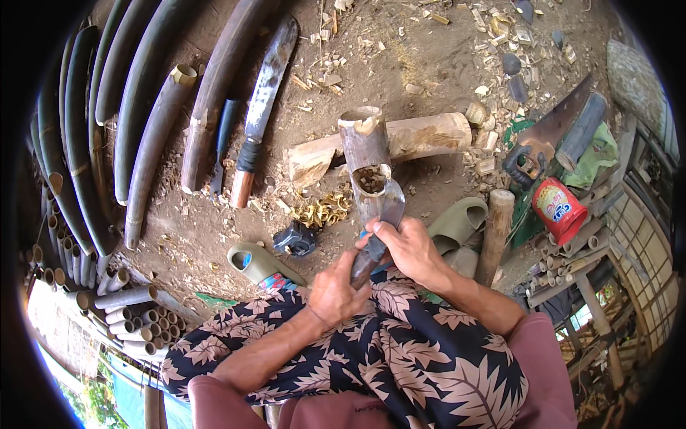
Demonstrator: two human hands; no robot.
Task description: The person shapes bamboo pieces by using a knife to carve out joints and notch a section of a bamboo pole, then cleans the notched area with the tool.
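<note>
A short bamboo tube [362,134] with an opening cut in its side stands out in front of my lap, its far end leaning over a split log [429,136]. Against the near edge of that opening lies the blade of a knife [392,202]. My left hand [334,289] is closed round the knife's dark handle. Nearer the blade, my right hand [409,247] grips the same knife, thumb laid along it. The near end of the tube is hidden behind the hands.
Long bamboo poles [153,107] lie at the left, beside a blue-handled chisel [226,129] and a big machete [268,93]. A handsaw [550,136] and a red container [559,211] are at the right. Curled shavings [321,211] and a black tape roll [295,239] lie near my foot.
</note>
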